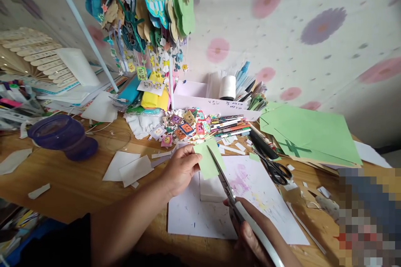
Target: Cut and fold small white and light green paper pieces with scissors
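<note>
My left hand [183,167] pinches the left edge of a small light-green piece of paper [206,164] between thumb and fingers. In my right hand [250,229] is a pair of scissors [228,190] with a pale handle. Its blades reach up and left across the green paper, tips near the upper middle of it. I cannot tell whether the blades have cut in. Beneath both lies a white sheet [194,217] with purple and yellow stains, and on it a small white pad [211,190].
Black-handled scissors [277,171] lie at right, near stacked green sheets [316,133]. Colourful paper cutouts [184,127], pens [230,125] and a pale box [216,106] stand behind. A purple bowl [62,135] and white paper scraps [136,169] are at left. Paper decorations [156,0] hang above.
</note>
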A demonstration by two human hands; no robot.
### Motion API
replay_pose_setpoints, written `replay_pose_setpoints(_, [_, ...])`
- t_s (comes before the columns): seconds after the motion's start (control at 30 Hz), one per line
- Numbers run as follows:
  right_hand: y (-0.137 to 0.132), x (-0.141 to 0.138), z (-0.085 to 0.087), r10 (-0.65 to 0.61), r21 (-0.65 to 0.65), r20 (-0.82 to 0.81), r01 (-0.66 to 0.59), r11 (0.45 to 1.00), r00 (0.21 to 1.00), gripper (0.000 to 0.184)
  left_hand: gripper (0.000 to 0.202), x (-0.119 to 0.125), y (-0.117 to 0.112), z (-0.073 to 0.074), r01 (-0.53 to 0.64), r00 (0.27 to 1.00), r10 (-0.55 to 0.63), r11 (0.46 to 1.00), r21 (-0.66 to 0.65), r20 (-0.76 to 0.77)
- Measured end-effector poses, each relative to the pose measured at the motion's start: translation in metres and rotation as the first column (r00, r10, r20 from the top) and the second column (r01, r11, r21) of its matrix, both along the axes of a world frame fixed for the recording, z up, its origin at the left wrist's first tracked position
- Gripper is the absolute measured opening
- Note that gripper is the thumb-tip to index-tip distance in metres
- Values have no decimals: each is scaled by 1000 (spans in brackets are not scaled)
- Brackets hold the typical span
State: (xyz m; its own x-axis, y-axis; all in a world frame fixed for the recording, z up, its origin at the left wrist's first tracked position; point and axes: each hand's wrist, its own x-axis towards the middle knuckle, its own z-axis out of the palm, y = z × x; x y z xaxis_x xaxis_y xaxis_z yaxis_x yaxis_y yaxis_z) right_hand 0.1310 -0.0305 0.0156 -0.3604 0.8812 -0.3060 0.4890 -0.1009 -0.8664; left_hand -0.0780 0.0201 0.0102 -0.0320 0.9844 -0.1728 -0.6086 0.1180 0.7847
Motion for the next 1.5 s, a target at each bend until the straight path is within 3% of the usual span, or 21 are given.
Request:
replay_pose_setpoints(0.13, [2, -2, 0, 30, -45, -11, -31, 999, 999, 71, 16, 2, -2, -2, 51, 999, -51, 999, -14, -4])
replay_pose_setpoints(0.27, [0, -8, 0, -15, -137, -57, 7, 991, 998, 69, 16, 3, -4, -1, 55, 998, -56, 998, -21, -19])
replay_pose_setpoints(0.5, [10, -9, -12, 17, -158, -153, -42, 987, 988, 69, 20, 5, 1, -6, 29, 999, -28, 999, -42, 22])
replay_pose_setpoints(0.67, [18, -6, -11, -11, -230, -315, -65, 971, 949, 65, 20, 2, 8, -15, 0, 999, 1, 1000, -27, 32])
replay_pose_setpoints(0.8, [30, 3, -10, -84, -190, -374, 13, 982, 924, 63, 26, -4, 14, -17, -54, 989, 49, 998, -38, -139])
replay_pose_setpoints(0.93, [37, 20, -11, -85, -88, -284, 63, 994, 955, 62, 31, -13, 19, -17, -66, 926, 27, 994, -91, -377])
replay_pose_setpoints(1.03, [35, 30, -7, -34, 6, -204, 36, 999, 978, 61, 32, -19, 19, -13, -47, 904, -3, 993, -107, -427])
replay_pose_setpoints(1.17, [27, 32, 5, 56, 62, -129, -49, 997, 990, 58, 28, -24, 15, -7, 80, 889, -106, 994, -77, -445])
replay_pose_setpoints(1.23, [23, 31, 9, 25, 93, -50, -20, 996, 998, 58, 25, -24, 13, -5, 138, 886, -129, 990, -13, -445])
replay_pose_setpoints(1.37, [15, 27, 13, -94, 191, 91, 75, 979, 991, 66, 26, -23, 12, -3, 133, 868, -70, 987, 95, -492])
replay_pose_setpoints(1.5, [10, 22, 16, 32, 166, 56, -40, 985, 998, 65, 23, -22, 12, -1, 59, 866, -11, 995, 80, -499])
